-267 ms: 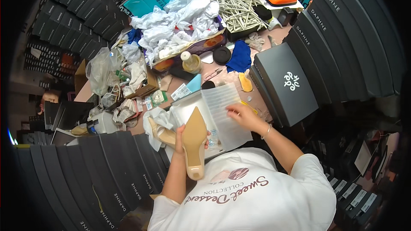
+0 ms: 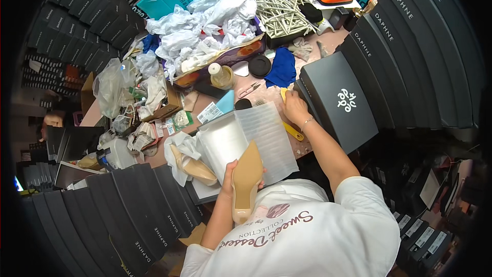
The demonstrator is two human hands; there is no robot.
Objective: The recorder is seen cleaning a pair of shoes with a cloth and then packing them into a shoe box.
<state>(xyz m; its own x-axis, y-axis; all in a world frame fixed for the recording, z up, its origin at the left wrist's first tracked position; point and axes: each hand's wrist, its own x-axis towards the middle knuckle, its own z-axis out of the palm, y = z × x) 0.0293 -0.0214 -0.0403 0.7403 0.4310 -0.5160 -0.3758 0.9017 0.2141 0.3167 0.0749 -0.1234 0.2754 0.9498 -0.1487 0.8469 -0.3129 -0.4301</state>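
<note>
My left hand (image 2: 229,177) is closed round a beige pointed shoe (image 2: 247,179), its tan sole facing up and its heel end toward my shirt. Farther right, my right hand (image 2: 295,109) reaches across the table with its fingers closed on a small yellow pad (image 2: 284,93), partly hidden by the hand. A second beige shoe (image 2: 200,171) lies at the left of an open shoebox (image 2: 223,141) with a white inside, partly on white tissue paper (image 2: 180,146). A translucent foam sheet (image 2: 269,136) hangs over the box's right side.
A yellow-handled tool (image 2: 293,131) lies below my right wrist. Beyond are small snips (image 2: 249,91), a blue cloth (image 2: 283,69), a glue bottle (image 2: 220,77) and a bin of crumpled paper (image 2: 210,25). Dark shoeboxes (image 2: 341,97) stand right, with more (image 2: 138,200) at left.
My right hand has left the foam sheet and moved forward to the yellow pad. The held shoe has shifted right and nearer me, uncovering more of the second shoe.
</note>
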